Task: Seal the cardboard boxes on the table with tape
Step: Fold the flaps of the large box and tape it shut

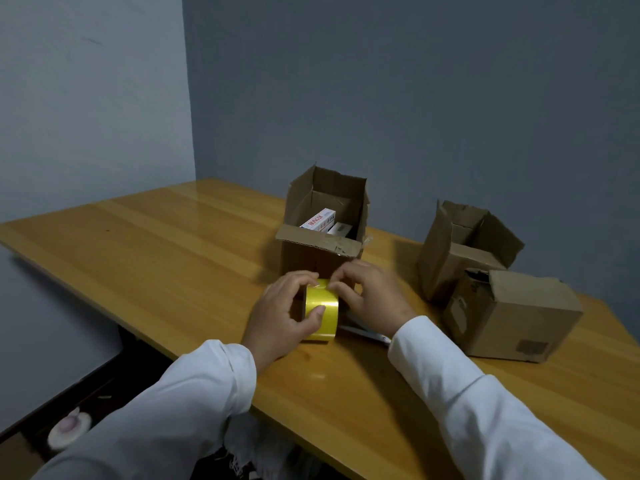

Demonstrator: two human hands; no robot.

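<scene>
Counter (180, 258): yellow wood, set in a corner of grey walls.

Tape roll (321, 308): yellow, standing on edge on the counter, just in front of the open box. Held from both sides.

Left hand (284, 317): grip curled round the near side of the tape roll, thumb pressed on its yellow face, fingers over the top edge.

Right hand (370, 292): grip closed over the far side of the tape roll, fingertips pinching at the top edge, seemingly at the loose end of the tape, though that is too small to be sure.

Open box (322, 258): cardboard, flaps up, directly behind the tape roll. Holds a white carton with red lettering (319, 220) and a second pale item beside it.

Second open box (460, 251): cardboard, flaps up, tilted, well to the right of the tape roll.

Closed box (512, 317): cardboard, flaps folded down, touching the second open box, right of the tape roll.

Metal object (363, 332): flat, pale, lying on the counter just right of the tape roll, partly under the right wrist; kind unclear.

Sleeves: white, both arms.
</scene>
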